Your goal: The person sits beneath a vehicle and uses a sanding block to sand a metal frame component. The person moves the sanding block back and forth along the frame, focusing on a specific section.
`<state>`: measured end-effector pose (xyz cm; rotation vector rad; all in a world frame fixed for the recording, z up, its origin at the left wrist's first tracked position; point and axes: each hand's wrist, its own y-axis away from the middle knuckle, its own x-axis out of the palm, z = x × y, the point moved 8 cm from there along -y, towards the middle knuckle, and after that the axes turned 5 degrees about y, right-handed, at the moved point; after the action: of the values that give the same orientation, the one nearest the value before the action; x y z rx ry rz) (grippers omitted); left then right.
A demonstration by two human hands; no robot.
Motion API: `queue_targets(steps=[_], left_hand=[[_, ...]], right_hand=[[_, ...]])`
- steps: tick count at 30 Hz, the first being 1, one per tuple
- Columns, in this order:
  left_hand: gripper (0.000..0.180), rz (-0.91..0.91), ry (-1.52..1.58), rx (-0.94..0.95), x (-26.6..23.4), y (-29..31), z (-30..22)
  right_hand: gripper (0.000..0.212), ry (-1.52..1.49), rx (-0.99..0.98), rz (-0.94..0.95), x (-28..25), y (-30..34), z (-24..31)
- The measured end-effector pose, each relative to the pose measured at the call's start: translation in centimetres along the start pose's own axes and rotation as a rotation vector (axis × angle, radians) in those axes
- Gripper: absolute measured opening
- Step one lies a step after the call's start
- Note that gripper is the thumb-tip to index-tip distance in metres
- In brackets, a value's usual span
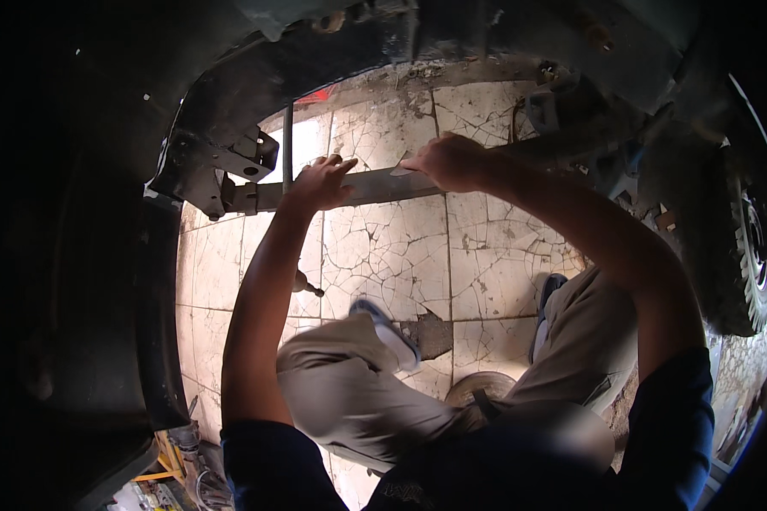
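Note:
A long dark metal bar (379,187) runs across in front of me, under dark vehicle bodywork. My left hand (320,184) rests on the bar's left part, its fingers apart and the thumb side toward the middle. Closed fingertips of my right hand (453,163) pinch a small, thin, pale piece like a folded sheet (401,168), whose pointed corner lies against the bar. I cannot make out its material. Between the two hands a short stretch of the bar shows. Just behind my left hand stands a thin upright rod (288,140).
A perforated metal bracket (251,157) juts out at the bar's left end. Dark body panels (102,298) close in on the left and above. A toothed round part (754,255) is at the right. Cracked pale tiles (383,247) cover the floor; a dark-tipped object (307,285) lies by my left forearm.

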<state>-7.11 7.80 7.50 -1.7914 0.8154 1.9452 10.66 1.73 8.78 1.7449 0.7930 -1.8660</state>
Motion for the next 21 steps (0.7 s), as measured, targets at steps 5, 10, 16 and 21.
queue_targets(steps=[5, 10, 16, 21], left_hand=[[0.058, -0.055, -0.029, -0.124, 0.6, -0.1, 3.9], [0.051, -0.037, 0.250, -0.172, 1.7, -0.6, 8.1], [0.044, -0.205, 0.219, -0.175, 1.4, -0.6, 8.6], [0.040, -0.225, -0.006, -0.081, 1.6, 2.6, 7.2]], right_hand=[[0.039, 0.021, 0.027, 0.058, 2.2, -2.8, 2.2], [0.028, 0.088, -0.071, -0.099, 6.3, -6.0, 5.6], [0.041, 0.032, 0.199, -0.197, 8.9, -5.8, 7.0], [0.045, 0.213, 0.292, -0.255, 9.7, -5.9, 8.3]])
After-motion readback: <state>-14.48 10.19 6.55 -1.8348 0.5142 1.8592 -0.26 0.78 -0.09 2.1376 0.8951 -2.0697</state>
